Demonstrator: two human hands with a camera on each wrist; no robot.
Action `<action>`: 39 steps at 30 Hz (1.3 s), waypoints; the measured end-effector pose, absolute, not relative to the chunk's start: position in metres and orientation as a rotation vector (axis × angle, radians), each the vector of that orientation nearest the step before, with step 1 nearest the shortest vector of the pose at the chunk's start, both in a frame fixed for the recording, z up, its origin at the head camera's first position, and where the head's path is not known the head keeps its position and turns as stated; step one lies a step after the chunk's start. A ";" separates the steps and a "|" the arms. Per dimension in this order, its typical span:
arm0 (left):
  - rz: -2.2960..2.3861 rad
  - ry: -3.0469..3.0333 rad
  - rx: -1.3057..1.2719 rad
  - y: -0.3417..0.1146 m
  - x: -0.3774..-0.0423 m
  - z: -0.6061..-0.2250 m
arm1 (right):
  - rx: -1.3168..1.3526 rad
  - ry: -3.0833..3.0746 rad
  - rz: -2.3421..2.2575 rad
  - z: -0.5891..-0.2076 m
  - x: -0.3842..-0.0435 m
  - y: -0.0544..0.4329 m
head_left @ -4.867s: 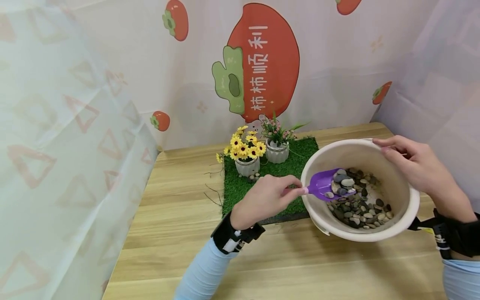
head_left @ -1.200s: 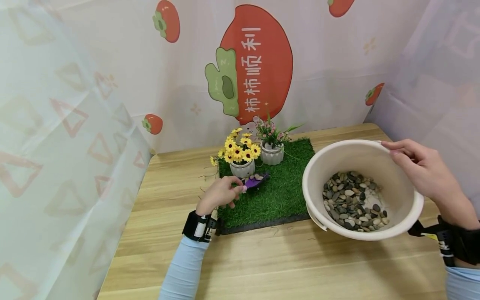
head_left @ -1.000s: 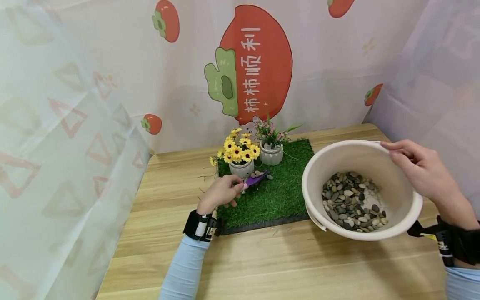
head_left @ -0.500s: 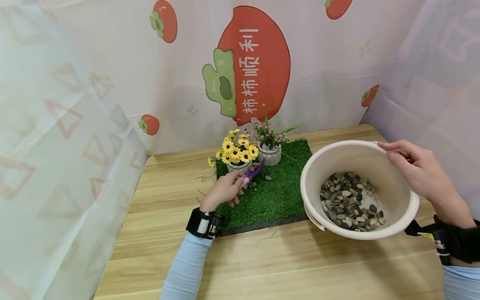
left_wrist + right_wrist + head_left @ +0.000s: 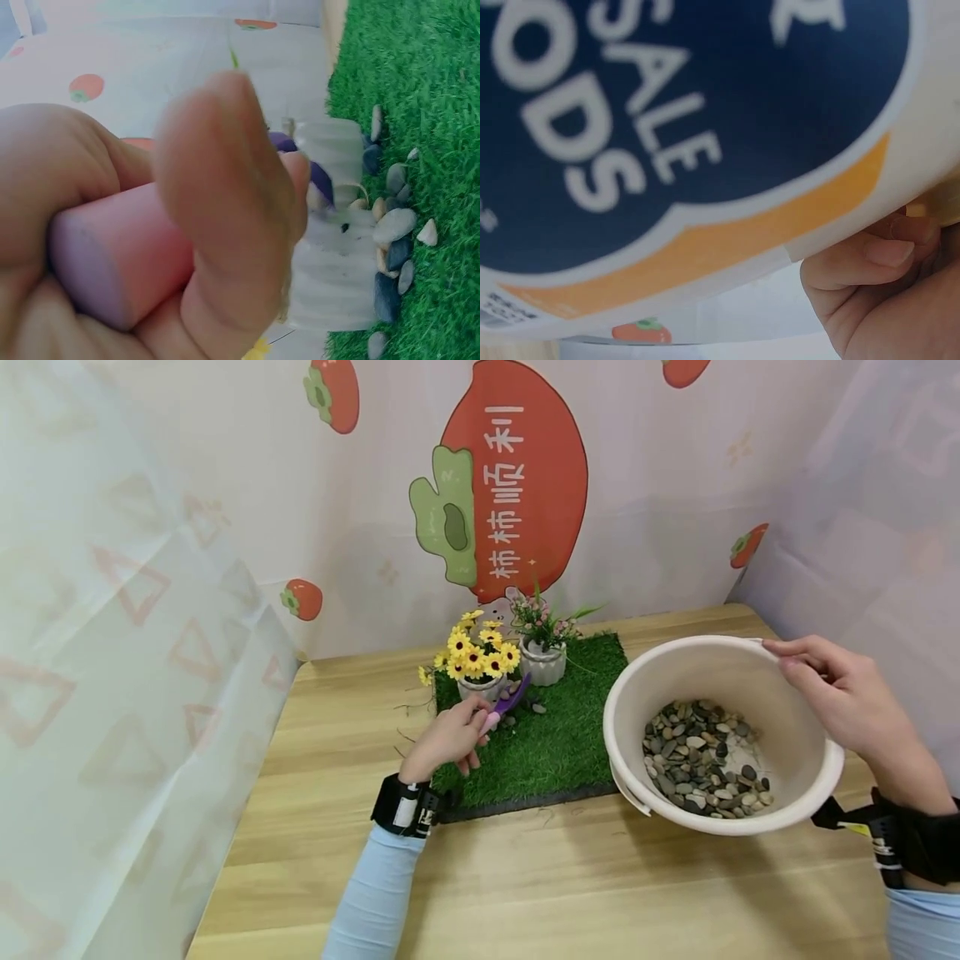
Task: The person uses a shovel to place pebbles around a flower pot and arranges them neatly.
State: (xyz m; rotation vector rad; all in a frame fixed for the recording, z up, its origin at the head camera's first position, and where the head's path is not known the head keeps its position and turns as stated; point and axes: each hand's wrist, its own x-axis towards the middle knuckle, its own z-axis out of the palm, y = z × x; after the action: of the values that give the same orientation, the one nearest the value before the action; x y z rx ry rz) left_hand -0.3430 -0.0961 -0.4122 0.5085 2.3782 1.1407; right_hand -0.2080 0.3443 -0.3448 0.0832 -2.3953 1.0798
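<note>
My left hand [image 5: 450, 735] grips the pink handle [image 5: 135, 255] of a small purple scoop [image 5: 513, 697]. The scoop's blade is tilted on its side over the artificial turf [image 5: 555, 760], in front of two grey-white flower pots. A few pebbles lie at the blade, and more pebbles [image 5: 394, 225] line the base of the pots in the left wrist view. On the right, my right hand [image 5: 847, 697] pinches the rim of a cream bucket [image 5: 622, 760], which tips toward me. Pebbles [image 5: 697, 760] cover part of its bottom. The bucket's printed label [image 5: 705, 112] fills the right wrist view.
Yellow flowers [image 5: 474, 652] fill the left pot, and pink flowers [image 5: 546, 622] with green leaves the one behind it. Dark thin strands lie on the wooden table [image 5: 330, 777] left of the turf. A white cloth printed with persimmons [image 5: 525, 485] hangs behind.
The scoop, full of pebbles over the bucket earlier, has moved left to the pots. Its blade has turned steeper, and pebbles now lie on the turf there. My right hand keeps its place on the rim.
</note>
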 end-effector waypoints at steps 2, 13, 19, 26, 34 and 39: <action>1.146 2.361 0.500 -0.096 -0.344 -0.410 | 0.087 -2.388 1.079 -0.344 -0.208 0.344; 1.092 2.326 0.460 -0.095 -0.338 -0.416 | 0.069 -2.417 1.052 -0.345 -0.208 0.342; 1.126 2.314 0.463 -0.094 -0.337 -0.419 | 0.078 -2.408 1.063 -0.348 -0.206 0.342; 1.135 2.359 0.511 -0.090 -0.337 -0.414 | 0.101 -2.382 1.085 -0.346 -0.205 0.341; 1.145 2.424 0.566 -0.088 -0.330 -0.400 | 0.090 -2.400 1.068 -0.342 -0.206 0.340; 1.151 2.481 0.667 -0.085 -0.321 -0.387 | 0.082 -2.405 1.071 -0.341 -0.206 0.340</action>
State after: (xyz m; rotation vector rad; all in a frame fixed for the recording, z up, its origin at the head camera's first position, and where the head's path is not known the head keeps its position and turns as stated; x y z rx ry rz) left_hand -0.3211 -0.0845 -0.3873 0.6673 2.4813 1.1510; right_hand -0.2059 0.3398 -0.3407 0.0820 -2.4047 1.0709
